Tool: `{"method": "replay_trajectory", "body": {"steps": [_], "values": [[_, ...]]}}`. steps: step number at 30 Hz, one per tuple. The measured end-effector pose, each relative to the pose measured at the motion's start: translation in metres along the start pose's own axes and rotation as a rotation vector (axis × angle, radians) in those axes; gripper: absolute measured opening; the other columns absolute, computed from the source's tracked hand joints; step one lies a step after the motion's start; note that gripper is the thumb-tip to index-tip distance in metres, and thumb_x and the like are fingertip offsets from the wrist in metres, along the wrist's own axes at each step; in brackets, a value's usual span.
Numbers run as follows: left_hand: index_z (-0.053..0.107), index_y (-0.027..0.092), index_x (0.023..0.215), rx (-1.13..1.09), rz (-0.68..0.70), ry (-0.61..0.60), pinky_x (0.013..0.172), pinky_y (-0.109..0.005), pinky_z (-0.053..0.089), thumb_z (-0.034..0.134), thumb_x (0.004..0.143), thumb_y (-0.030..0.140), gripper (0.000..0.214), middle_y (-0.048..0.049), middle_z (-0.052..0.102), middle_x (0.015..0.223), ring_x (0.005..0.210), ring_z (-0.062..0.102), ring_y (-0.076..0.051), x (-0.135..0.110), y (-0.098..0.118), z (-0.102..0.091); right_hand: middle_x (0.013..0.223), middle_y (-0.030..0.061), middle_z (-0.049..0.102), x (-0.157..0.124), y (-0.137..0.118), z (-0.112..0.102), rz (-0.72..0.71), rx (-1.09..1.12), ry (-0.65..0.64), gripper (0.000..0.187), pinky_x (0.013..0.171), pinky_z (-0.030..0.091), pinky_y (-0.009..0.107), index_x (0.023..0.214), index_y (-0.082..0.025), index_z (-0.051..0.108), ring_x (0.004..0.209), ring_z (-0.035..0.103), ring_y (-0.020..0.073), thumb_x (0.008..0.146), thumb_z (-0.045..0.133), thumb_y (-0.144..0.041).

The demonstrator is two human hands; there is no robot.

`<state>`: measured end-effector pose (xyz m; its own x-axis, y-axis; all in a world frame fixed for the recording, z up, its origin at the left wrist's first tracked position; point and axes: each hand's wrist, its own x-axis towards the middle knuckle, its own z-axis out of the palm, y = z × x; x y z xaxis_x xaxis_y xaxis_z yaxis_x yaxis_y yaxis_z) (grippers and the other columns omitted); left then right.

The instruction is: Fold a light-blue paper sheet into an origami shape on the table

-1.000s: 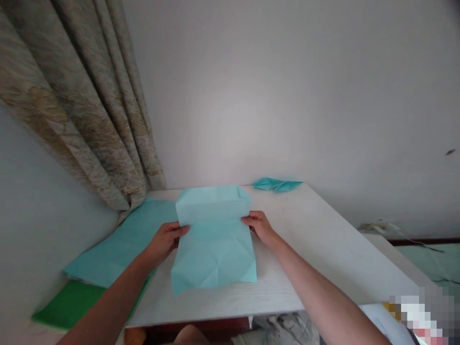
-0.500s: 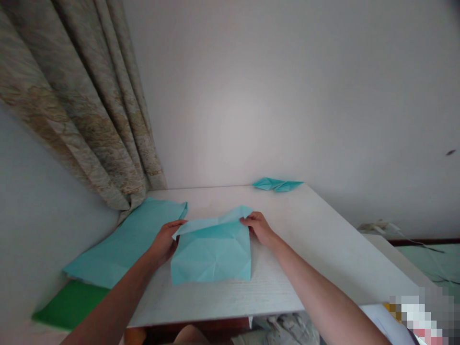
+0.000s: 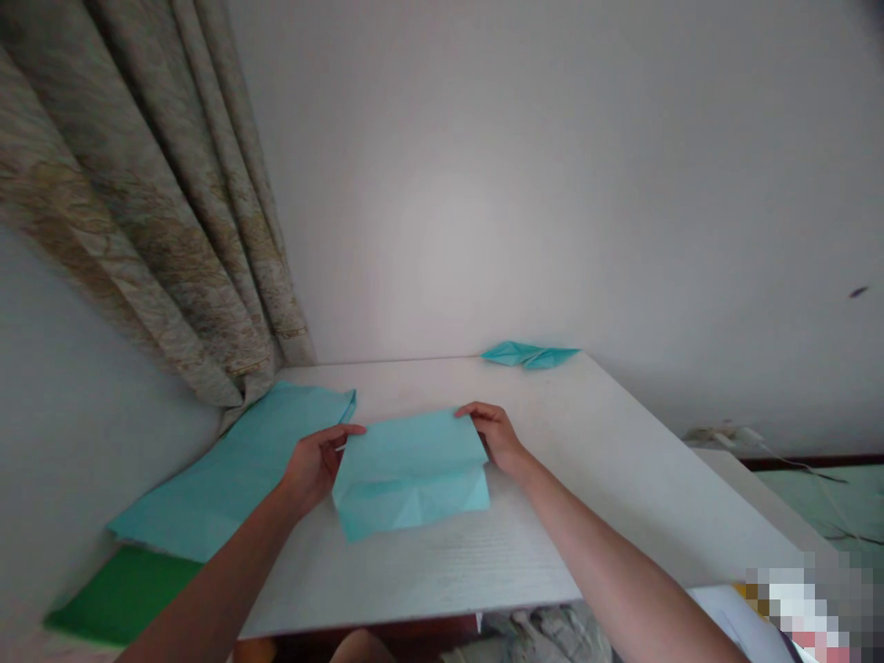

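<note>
A creased sheet of light turquoise paper (image 3: 412, 460) is held over the white table, its far part folded down toward me so a flap lies across it. My left hand (image 3: 314, 463) pinches the sheet at its far left corner, thumb and fingers closed on the edge. At the far right corner, my right hand (image 3: 494, 433) grips the paper the same way. The near edge hangs below the flap with fold lines showing.
On the left lie a larger stack of turquoise paper (image 3: 235, 470) and a green sheet (image 3: 128, 594). Folded turquoise paper pieces (image 3: 530, 355) rest by the wall at the table's (image 3: 587, 479) back. A patterned curtain (image 3: 172, 203) hangs at the left. White paper (image 3: 722, 619) is at lower right.
The far edge of the sheet has been turned over further toward me, so the flap now covers most of it. Both hands keep hold of the corners.
</note>
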<state>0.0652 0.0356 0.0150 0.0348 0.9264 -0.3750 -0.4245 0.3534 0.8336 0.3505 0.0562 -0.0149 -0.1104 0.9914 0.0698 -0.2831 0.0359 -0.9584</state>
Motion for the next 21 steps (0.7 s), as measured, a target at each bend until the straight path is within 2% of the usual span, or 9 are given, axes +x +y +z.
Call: {"method": "replay_trajectory", "body": {"steps": [3,6,8,11,15,21], "values": [[0.07,0.008,0.079,-0.008,0.102,0.066,0.055,-0.027,0.052,0.069,0.058,0.014,0.022,-0.0085,0.068,0.071,0.058,0.063,-0.017,0.009,-0.005,-0.004,0.076,0.0001,0.067,-0.001,-0.006,0.003,0.025,0.117,0.018,0.035,0.054,0.038,0.025,0.092,-0.024,0.066,0.062,0.057,0.0153,0.057,0.069,-0.021],[0.07,0.01,0.09,0.046,0.202,0.144,0.054,-0.024,0.05,0.074,0.052,0.01,0.039,-0.0048,0.067,0.068,0.057,0.061,-0.014,0.015,-0.009,-0.007,0.076,0.0009,0.065,-0.002,-0.008,0.005,0.108,0.175,0.009,0.027,0.052,0.04,0.025,0.083,-0.023,0.062,0.061,0.058,0.015,0.063,0.072,-0.037],[0.069,0.011,0.093,0.047,0.249,0.17,0.053,-0.023,0.049,0.076,0.051,0.011,0.043,-0.0025,0.066,0.066,0.056,0.059,-0.013,0.015,-0.009,-0.007,0.071,0.0006,0.062,-0.003,-0.006,0.006,0.157,0.137,-0.033,0.029,0.051,0.041,0.024,0.075,-0.019,0.061,0.058,0.056,0.0136,0.063,0.073,-0.043],[0.069,0.012,0.093,0.009,0.319,0.206,0.056,-0.022,0.048,0.076,0.052,0.01,0.041,-0.0012,0.065,0.066,0.059,0.059,-0.012,0.014,-0.007,-0.006,0.06,-0.0025,0.056,-0.003,-0.003,0.007,0.176,0.065,-0.093,0.03,0.05,0.041,0.023,0.07,-0.017,0.06,0.053,0.051,0.0109,0.059,0.078,-0.038],[0.069,0.013,0.092,-0.021,0.347,0.214,0.061,-0.021,0.049,0.075,0.055,0.006,0.038,0.0003,0.065,0.068,0.062,0.059,-0.011,0.011,-0.004,-0.005,0.059,-0.0041,0.058,-0.003,-0.003,0.009,0.178,0.087,-0.065,0.039,0.051,0.045,0.027,0.079,-0.02,0.057,0.052,0.052,0.0128,0.052,0.083,-0.032],[0.069,0.013,0.091,-0.001,0.34,0.227,0.06,-0.022,0.049,0.077,0.057,0.008,0.035,-0.0006,0.066,0.069,0.061,0.059,-0.012,0.009,-0.003,-0.003,0.064,-0.0013,0.06,-0.006,-0.006,0.009,0.188,0.034,-0.141,0.036,0.058,0.046,0.027,0.072,-0.018,0.057,0.056,0.055,0.0124,0.058,0.079,-0.041]]}}
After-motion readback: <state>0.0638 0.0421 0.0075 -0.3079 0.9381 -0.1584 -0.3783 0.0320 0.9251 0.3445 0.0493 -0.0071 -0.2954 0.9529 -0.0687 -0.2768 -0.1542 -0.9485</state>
